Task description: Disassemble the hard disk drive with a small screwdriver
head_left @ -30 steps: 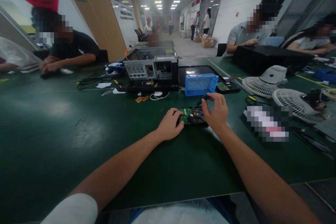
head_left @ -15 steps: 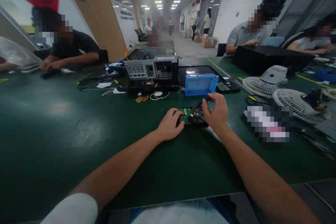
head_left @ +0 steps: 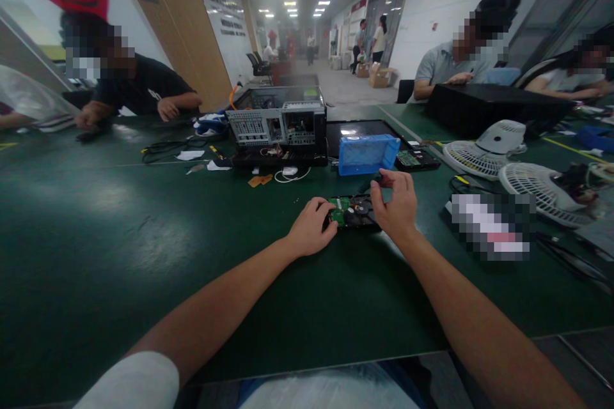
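Observation:
A hard drive [head_left: 359,212] with a green circuit board lies flat on the green table, between my two hands. My left hand [head_left: 313,225] grips its left end, with thumb at the near edge and fingers at the far edge. Over the drive's right part, my right hand [head_left: 397,203] pinches the dark handle of a screwdriver [head_left: 370,184]. The tool slants down leftward to the drive; its tip is too small to make out. Just behind stands a blue plastic bin [head_left: 368,154], tipped on its side.
An opened computer case [head_left: 277,121] stands behind the drive, a dark flat panel [head_left: 357,130] to its right. White fan parts [head_left: 480,153] and a blurred-out object [head_left: 489,227] lie at right. Cables [head_left: 167,151] and paper scraps [head_left: 218,166] lie left. Co-workers sit across the table.
My hands, the drive and the screwdriver stay nearly in place. Across the table at left, a co-worker's hands have moved apart.

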A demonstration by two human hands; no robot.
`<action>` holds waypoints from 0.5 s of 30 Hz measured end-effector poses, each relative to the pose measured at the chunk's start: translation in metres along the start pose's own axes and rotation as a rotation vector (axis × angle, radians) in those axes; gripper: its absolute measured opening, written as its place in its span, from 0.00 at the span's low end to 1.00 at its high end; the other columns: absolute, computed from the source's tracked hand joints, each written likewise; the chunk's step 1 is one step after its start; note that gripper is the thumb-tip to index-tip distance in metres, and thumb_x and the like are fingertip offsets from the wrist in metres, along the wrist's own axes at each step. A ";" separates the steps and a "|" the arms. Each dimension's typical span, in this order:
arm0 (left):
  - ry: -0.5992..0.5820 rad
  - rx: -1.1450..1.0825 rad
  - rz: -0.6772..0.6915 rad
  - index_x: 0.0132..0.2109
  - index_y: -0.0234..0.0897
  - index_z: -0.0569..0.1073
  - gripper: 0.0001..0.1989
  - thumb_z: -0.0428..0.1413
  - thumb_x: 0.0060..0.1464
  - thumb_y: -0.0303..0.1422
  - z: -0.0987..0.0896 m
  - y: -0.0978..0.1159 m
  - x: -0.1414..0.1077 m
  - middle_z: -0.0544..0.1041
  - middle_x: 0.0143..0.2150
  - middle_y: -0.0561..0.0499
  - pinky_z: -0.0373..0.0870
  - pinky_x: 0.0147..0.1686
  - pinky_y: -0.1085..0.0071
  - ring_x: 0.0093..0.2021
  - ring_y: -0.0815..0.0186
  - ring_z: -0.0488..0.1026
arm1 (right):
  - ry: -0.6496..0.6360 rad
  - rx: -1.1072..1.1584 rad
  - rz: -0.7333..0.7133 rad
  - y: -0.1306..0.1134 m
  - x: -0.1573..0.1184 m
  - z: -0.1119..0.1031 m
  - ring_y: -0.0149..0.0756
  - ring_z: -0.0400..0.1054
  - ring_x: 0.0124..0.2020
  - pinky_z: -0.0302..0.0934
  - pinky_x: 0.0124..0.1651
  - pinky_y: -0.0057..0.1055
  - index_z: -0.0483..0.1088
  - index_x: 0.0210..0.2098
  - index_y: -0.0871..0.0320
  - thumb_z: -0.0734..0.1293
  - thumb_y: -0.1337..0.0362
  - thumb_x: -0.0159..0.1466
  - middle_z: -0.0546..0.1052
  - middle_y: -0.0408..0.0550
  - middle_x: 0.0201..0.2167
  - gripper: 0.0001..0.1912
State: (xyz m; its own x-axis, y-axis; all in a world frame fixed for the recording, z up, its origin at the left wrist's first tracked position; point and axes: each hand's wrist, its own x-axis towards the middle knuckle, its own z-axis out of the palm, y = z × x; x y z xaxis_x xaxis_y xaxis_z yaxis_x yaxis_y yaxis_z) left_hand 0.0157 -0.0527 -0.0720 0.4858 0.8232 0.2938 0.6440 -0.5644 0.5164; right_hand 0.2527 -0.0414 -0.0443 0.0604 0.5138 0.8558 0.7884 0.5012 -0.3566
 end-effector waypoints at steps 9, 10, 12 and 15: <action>-0.003 0.004 0.001 0.61 0.39 0.67 0.22 0.53 0.62 0.40 -0.002 0.004 0.000 0.65 0.59 0.42 0.71 0.57 0.54 0.58 0.53 0.67 | -0.004 0.110 0.054 0.003 -0.004 0.004 0.41 0.72 0.43 0.72 0.44 0.42 0.66 0.52 0.55 0.69 0.55 0.66 0.72 0.53 0.47 0.18; 0.004 0.005 0.007 0.61 0.39 0.67 0.22 0.53 0.62 0.39 -0.002 0.003 0.000 0.65 0.59 0.41 0.70 0.58 0.54 0.58 0.53 0.67 | -0.009 0.105 0.049 0.003 -0.005 0.004 0.41 0.72 0.43 0.72 0.45 0.42 0.65 0.53 0.55 0.68 0.56 0.66 0.73 0.54 0.49 0.19; 0.026 0.012 0.026 0.60 0.37 0.68 0.22 0.53 0.62 0.38 -0.001 0.003 0.000 0.65 0.58 0.41 0.68 0.60 0.54 0.57 0.54 0.67 | -0.011 0.083 0.040 0.001 -0.005 0.004 0.41 0.73 0.43 0.72 0.47 0.43 0.65 0.55 0.56 0.67 0.57 0.67 0.73 0.55 0.50 0.19; 0.043 0.016 0.035 0.60 0.37 0.68 0.22 0.54 0.61 0.37 -0.001 0.003 0.000 0.66 0.57 0.41 0.68 0.61 0.54 0.58 0.54 0.67 | -0.001 0.064 0.059 -0.001 -0.005 0.005 0.40 0.75 0.41 0.72 0.46 0.42 0.66 0.55 0.56 0.66 0.56 0.68 0.75 0.55 0.50 0.18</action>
State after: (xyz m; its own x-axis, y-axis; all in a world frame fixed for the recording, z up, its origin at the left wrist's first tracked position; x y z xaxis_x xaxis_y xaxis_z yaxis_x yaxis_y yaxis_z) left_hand 0.0171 -0.0545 -0.0694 0.4826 0.8048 0.3455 0.6368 -0.5933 0.4924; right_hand 0.2489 -0.0410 -0.0502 0.1051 0.5442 0.8323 0.7425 0.5138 -0.4297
